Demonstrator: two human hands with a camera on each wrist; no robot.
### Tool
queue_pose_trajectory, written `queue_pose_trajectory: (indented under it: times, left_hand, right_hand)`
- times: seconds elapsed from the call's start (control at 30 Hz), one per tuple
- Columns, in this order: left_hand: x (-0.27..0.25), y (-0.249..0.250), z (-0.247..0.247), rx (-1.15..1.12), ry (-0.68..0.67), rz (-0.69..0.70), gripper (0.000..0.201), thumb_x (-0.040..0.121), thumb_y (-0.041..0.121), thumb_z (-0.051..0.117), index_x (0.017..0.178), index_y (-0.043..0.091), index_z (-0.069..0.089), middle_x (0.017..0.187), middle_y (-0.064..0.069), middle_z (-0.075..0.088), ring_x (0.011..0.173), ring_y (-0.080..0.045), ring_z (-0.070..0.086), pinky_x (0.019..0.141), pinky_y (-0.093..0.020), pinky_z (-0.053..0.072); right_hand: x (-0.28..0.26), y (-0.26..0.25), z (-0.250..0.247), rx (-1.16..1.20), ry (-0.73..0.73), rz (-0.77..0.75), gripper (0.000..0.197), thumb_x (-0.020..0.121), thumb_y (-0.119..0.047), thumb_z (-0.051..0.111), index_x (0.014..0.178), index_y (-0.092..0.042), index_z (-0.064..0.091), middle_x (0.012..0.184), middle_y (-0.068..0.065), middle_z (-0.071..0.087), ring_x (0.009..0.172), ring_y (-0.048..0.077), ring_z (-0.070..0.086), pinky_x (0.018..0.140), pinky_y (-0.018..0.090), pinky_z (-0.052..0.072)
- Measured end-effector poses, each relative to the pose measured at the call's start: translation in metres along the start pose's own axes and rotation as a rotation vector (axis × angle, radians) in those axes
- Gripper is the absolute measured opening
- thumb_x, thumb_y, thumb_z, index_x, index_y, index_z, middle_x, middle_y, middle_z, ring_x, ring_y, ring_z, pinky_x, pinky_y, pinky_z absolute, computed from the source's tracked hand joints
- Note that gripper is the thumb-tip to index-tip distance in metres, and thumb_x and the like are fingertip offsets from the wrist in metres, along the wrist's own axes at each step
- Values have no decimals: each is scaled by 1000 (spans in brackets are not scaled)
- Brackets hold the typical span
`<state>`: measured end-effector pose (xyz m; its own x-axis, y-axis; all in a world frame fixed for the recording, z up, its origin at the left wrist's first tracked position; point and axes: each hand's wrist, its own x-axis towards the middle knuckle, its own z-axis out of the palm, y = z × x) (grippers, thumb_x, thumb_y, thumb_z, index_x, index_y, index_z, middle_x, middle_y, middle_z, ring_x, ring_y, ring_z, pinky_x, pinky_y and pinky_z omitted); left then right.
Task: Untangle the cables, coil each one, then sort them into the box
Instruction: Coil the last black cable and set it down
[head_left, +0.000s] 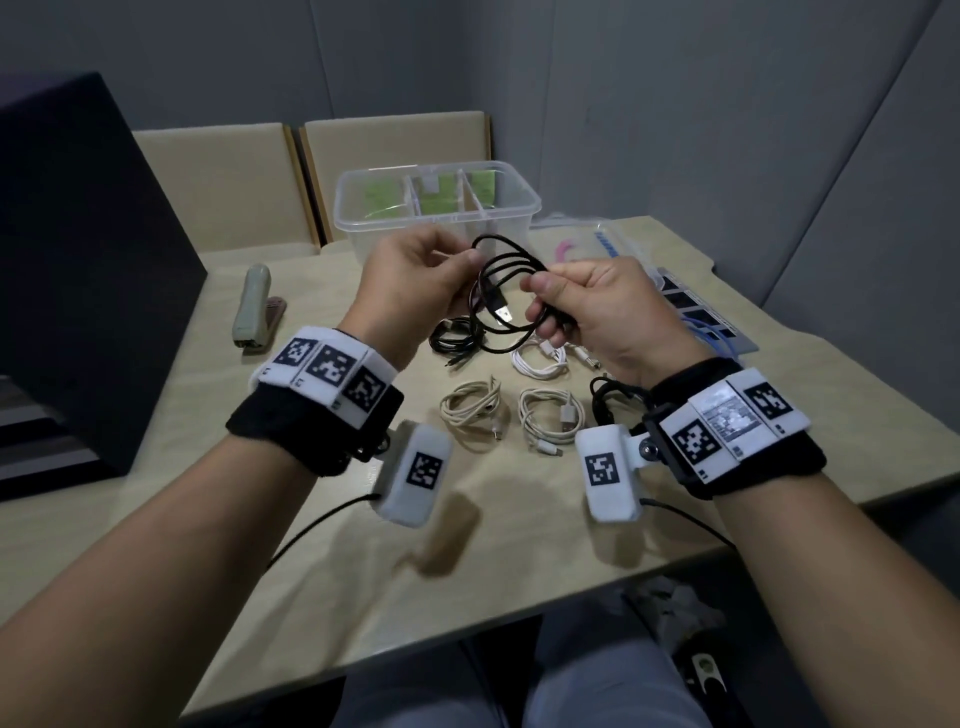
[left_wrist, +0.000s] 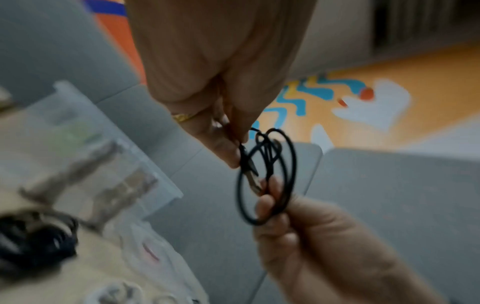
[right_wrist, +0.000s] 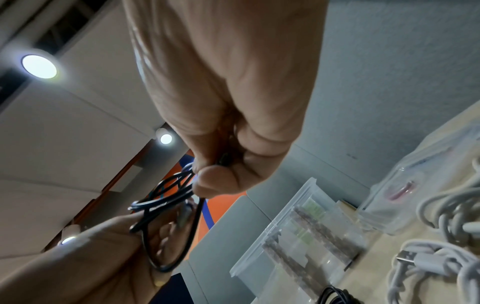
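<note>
Above the table's middle, both hands held the thin black USB cable, looped in air: left hand pinched its far-left strand, right hand grasped the gathered coil. Clear plastic divided box sat just beyond, far side; either hand about equally near; metal plug dangling between them

- A beige stapler is lying on the table, well left of everything else on it.
- Two beige chairs are standing behind the table.
- Clear plastic bags are lying at the right.
- A dark cabinet is standing at the left.
</note>
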<state>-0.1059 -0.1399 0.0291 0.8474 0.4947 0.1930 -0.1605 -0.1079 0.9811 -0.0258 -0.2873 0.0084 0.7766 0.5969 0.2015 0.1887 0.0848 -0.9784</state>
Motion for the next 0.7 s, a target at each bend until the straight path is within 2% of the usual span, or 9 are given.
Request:
queue_pose_trajectory:
  times: [0.13,0.2,0.27,0.33,0.43,0.5,0.57,0.63,0.7]
  left_hand:
    - [-5,-5,11,-191,-25,-140,15,94,4,50,80,7,52,51,-2,63,42,-11,57,43,-19,46]
    - [-7,-6,14,-230,-44,-185,17,95,5,48,80,6,53,52,-4,63,43,-12,58,45,-20,48]
    - [-9,-5,14,-248,-76,-206,19,96,11,49,80,6,57,56,-4,65,48,-13,61,53,-25,52]
    - [-10,-3,15,-210,-127,-186,15,92,17,57,83,6,59,63,-5,68,54,-14,64,59,-26,53]
    - [-11,-4,16,-104,-176,-157,11,84,8,66,85,3,57,65,-8,68,54,-12,64,54,-21,49]
    - [-7,-6,17,-47,-186,-182,10,86,9,64,79,7,57,61,-3,67,55,-11,61,60,-26,46]
    - [-3,-10,16,23,-211,-215,11,89,15,62,80,10,57,62,1,66,64,-15,57,67,-29,39]
    - [-3,-14,14,59,-272,-230,13,90,18,60,79,11,59,61,3,66,74,-24,45,64,-30,30]
    - [-5,-16,13,87,-355,-258,13,91,19,58,79,16,61,62,7,65,75,-23,41,63,-30,26]
  right_hand:
    - [1,6,2,-34,16,27,13,93,-4,56,89,1,68,66,11,60,46,11,52,44,19,45]
    - [3,8,1,-77,65,34,14,93,-5,57,92,4,68,66,12,59,46,12,52,44,20,46]
    - [5,9,-2,-122,122,33,14,92,-5,58,84,0,69,64,10,60,46,12,53,44,21,47]
    - [7,8,-5,-151,159,35,16,92,-7,59,78,-4,68,61,7,60,47,14,53,47,24,49]
    - [8,5,-6,-180,165,30,18,92,-8,59,76,-6,68,61,6,60,47,13,53,50,26,51]
    - [7,3,-6,-179,159,29,19,92,-8,59,76,-8,68,62,6,61,48,13,53,49,24,50]
    - [7,2,-7,-176,162,34,18,92,-8,59,76,-9,67,63,6,61,49,13,53,49,23,49]
    - [7,2,-8,-178,164,38,17,92,-8,59,77,-10,67,64,7,61,50,14,52,48,23,48]
    - [7,3,-8,-182,160,40,17,92,-6,58,76,-8,66,64,7,61,48,13,51,46,21,46]
